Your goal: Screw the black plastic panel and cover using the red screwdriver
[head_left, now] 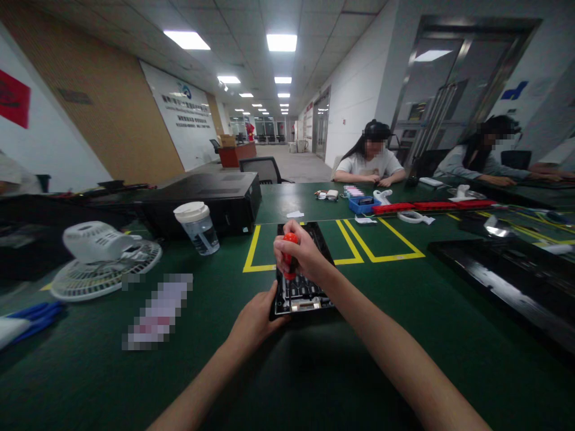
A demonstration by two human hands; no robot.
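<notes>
A black panel (309, 293) with a grid of small parts lies flat on the green table (404, 335) in front of me. My right hand (305, 251) is closed round a red-handled screwdriver (290, 254), held upright with its tip down on the panel. My left hand (256, 317) rests at the panel's near left corner, fingers curled against its edge, holding it.
A black box (211, 200), a lidded plastic cup (197, 227) and a white fan (101, 257) stand to the left. Yellow floor-style lines (359, 248) mark the table. Another black panel (507, 269) lies at right. Two people sit at the far side with blue and red trays (395, 206).
</notes>
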